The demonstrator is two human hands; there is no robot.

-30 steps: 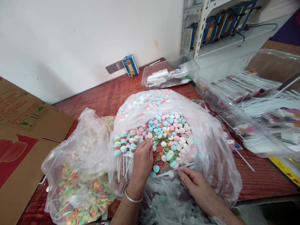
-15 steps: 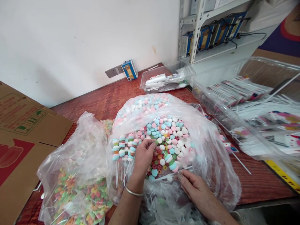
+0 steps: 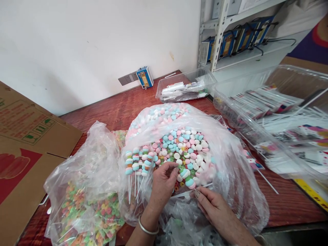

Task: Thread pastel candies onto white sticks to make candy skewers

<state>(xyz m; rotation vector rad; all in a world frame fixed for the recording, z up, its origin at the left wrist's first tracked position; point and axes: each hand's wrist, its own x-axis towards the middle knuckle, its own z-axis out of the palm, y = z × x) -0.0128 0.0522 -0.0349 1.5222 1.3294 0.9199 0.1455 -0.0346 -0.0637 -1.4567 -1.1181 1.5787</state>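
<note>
My right hand (image 3: 210, 203) pinches the stick of a candy skewer (image 3: 190, 182) near its lower end. Rounded pink, blue and white candies and green rings are threaded on it. At the skewer's upper end, my left hand (image 3: 164, 181) has thumb and forefinger closed on a small green candy ring (image 3: 180, 168). Under both hands lies an open clear plastic bag (image 3: 230, 171) of pastel button candies (image 3: 196, 147) mixed with coloured rings. Several filled skewers (image 3: 135, 162) lie side by side left of my left hand, their white sticks towards me. More white sticks (image 3: 181, 195) lie beneath my right fingertips.
A bag of coloured candy rings (image 3: 89, 212) lies on the left, beside a cardboard box (image 3: 23, 147). Clear trays (image 3: 269, 143) with sticks and printed packets stand right. A smaller tray (image 3: 184, 89) and a blue device (image 3: 145, 77) stand at the back, near a metal shelf (image 3: 217, 37).
My left hand has moved right and down from the loose candies to the skewer's upper end. My right hand keeps its hold on the stick. The whole view has shifted slightly.
</note>
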